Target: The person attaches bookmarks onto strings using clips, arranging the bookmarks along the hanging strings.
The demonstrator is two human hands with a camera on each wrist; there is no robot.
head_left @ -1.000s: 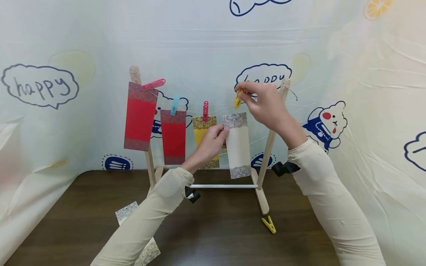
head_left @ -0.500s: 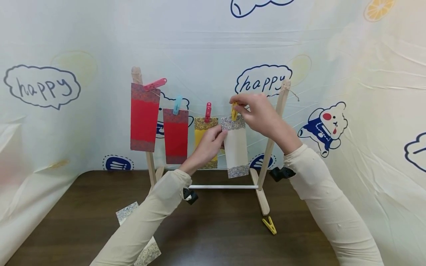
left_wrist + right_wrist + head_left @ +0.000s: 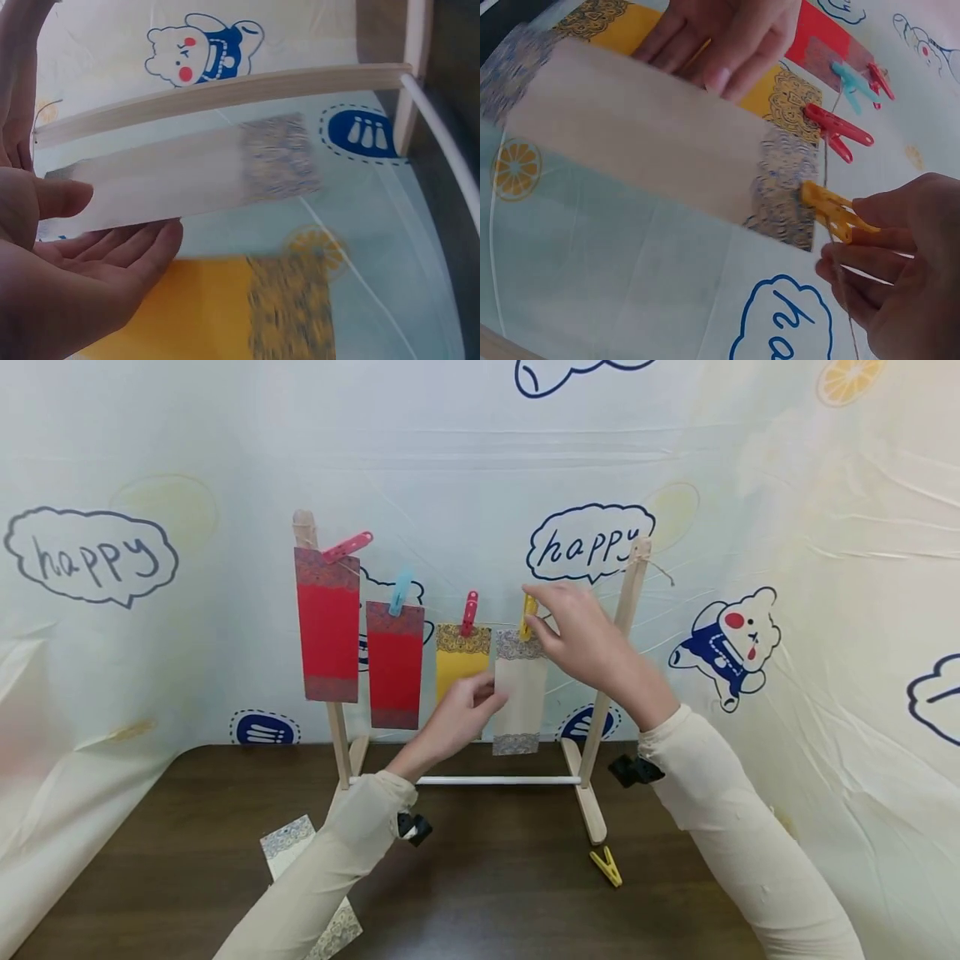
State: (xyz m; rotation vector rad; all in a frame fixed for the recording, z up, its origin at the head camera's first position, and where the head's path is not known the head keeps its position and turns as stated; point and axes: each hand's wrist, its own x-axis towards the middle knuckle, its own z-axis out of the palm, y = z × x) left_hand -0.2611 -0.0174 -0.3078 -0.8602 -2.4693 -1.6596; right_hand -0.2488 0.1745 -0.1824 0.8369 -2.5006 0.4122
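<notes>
A cream card (image 3: 517, 693) with patterned ends hangs from the string of a wooden rack (image 3: 611, 668). A yellow peg (image 3: 528, 614) is clipped over its top edge. My right hand (image 3: 536, 610) pinches the tail of that yellow peg (image 3: 829, 210) between thumb and fingers. My left hand (image 3: 487, 697) is at the card's left edge, halfway down. In the left wrist view its fingers (image 3: 135, 244) lie straight and loose, with the cream card (image 3: 187, 180) passing between them and the thumb.
Left of it hang a yellow card (image 3: 459, 668) on a red peg, a red card (image 3: 395, 664) on a blue peg and a red card (image 3: 327, 622) on a pink peg. On the dark table (image 3: 487, 893) lie a spare yellow peg (image 3: 606, 867) and a patterned card (image 3: 288, 843).
My right hand brought the yellow peg down from above the string and clipped it onto the cream card's top. My left hand slid down from the card's top corner and loosened its pinch.
</notes>
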